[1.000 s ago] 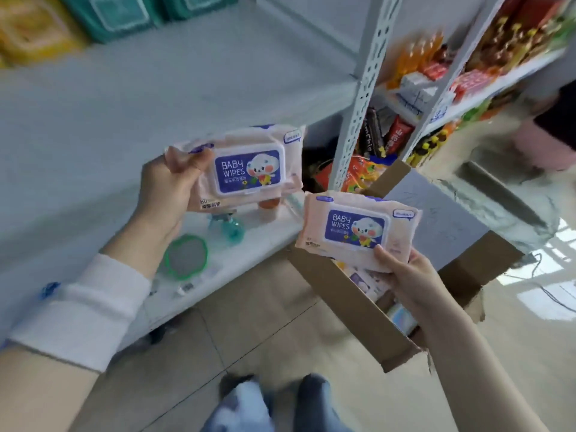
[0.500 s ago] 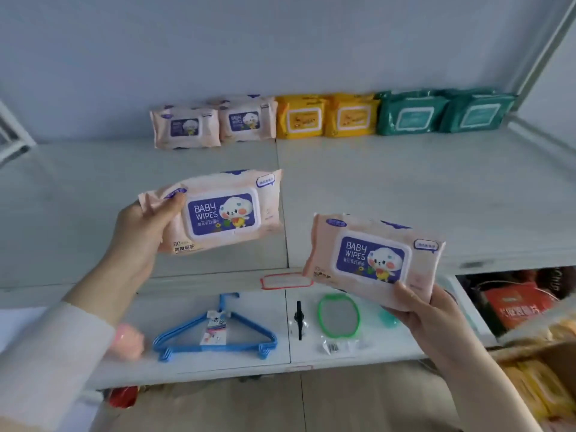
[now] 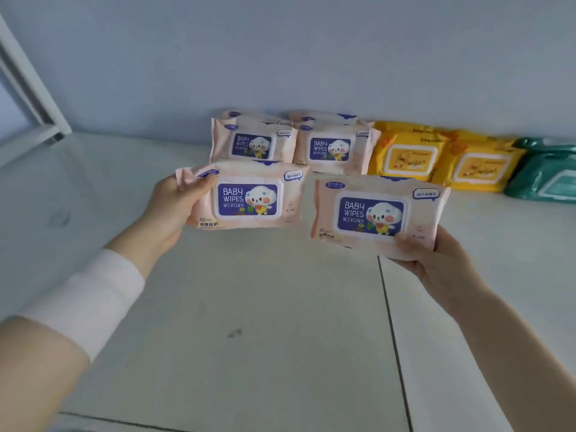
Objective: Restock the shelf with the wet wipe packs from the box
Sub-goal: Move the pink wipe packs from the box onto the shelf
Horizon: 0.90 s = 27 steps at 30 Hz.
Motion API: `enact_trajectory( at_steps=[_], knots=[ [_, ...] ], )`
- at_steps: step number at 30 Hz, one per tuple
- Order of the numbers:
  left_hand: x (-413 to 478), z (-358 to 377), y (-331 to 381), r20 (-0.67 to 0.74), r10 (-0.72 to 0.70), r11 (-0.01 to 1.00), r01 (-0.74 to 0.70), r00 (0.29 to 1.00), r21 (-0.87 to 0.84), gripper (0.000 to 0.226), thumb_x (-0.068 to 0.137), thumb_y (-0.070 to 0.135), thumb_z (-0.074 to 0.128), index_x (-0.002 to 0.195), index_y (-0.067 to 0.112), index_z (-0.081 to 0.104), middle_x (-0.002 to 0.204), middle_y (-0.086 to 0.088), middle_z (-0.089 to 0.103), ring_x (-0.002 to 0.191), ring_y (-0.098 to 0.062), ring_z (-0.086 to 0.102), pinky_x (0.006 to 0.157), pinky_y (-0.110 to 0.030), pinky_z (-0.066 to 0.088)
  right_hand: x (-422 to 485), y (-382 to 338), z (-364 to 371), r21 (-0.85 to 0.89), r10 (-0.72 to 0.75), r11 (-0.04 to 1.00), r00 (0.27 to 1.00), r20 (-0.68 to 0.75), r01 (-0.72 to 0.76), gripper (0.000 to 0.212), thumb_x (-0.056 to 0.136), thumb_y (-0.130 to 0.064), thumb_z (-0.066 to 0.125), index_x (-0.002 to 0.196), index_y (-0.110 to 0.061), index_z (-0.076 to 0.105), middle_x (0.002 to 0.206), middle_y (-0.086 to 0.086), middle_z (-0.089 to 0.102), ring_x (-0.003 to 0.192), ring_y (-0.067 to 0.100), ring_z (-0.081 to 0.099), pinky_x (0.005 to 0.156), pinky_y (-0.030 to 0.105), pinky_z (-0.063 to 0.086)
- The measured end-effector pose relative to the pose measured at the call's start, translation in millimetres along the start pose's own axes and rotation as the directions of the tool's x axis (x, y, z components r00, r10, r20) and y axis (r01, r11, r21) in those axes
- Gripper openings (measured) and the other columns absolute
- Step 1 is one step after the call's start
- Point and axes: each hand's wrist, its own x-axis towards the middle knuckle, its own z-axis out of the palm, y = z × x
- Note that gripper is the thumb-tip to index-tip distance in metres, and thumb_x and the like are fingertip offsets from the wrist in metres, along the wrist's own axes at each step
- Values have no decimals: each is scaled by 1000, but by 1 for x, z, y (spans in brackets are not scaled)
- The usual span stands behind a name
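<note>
My left hand (image 3: 170,210) grips a pink baby wipes pack (image 3: 249,198) by its left end, held above the white shelf (image 3: 265,322). My right hand (image 3: 436,263) holds a second pink wipes pack (image 3: 374,213) from below at its lower right corner. Both packs hover just in front of two pink packs (image 3: 252,141) (image 3: 332,148) that stand against the back wall, with more pink packs behind those. The box is out of view.
Two yellow wipes packs (image 3: 408,157) (image 3: 480,168) and a green pack (image 3: 548,176) continue the row to the right. A white shelf upright (image 3: 28,88) stands at the far left. A seam (image 3: 392,338) splits the shelf boards.
The view swung from the box and floor up to the shelf. Both hands have carried their packs forward and up, close to the pink packs at the back.
</note>
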Motion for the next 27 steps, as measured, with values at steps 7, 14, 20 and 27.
enact_trajectory(
  at_steps=[7, 14, 20, 27],
  knots=[
    [97, -2, -19, 73, 7, 999, -11, 997, 53, 13, 91, 20, 56, 103, 23, 62, 70, 18, 71, 63, 2, 66, 46, -18, 50, 114, 10, 39, -74, -9, 997, 998, -63, 4, 40, 86, 4, 56, 121, -15, 51, 111, 1, 65, 96, 17, 65, 75, 30, 58],
    [166, 3, -49, 72, 21, 1000, -22, 997, 22, 13, 85, 16, 65, 96, 22, 67, 78, 18, 73, 75, -2, 69, 71, -25, 56, 166, 30, 47, -478, -128, 874, 904, -408, -92, 29, 75, -13, 75, 103, -12, 66, 99, 11, 68, 83, 23, 59, 78, 38, 50],
    [175, 2, -58, 118, 59, 998, -59, 991, 1, 14, 80, 22, 68, 94, 26, 69, 87, 15, 74, 83, -6, 69, 68, -22, 55, 174, 34, 54, -584, -185, 790, 836, -516, -185, 34, 72, -25, 77, 101, -12, 64, 98, 11, 66, 84, 24, 57, 73, 39, 48],
    [152, 5, -28, -15, 326, 827, -278, 945, 488, 52, 82, 24, 67, 127, 11, 46, 128, -4, 51, 119, -20, 51, 101, -30, 38, 145, 16, 58, -746, -238, 583, 810, -536, -323, 82, 79, -41, 70, 144, -15, 28, 144, 8, 39, 134, 27, 31, 109, 39, 28]
  ],
)
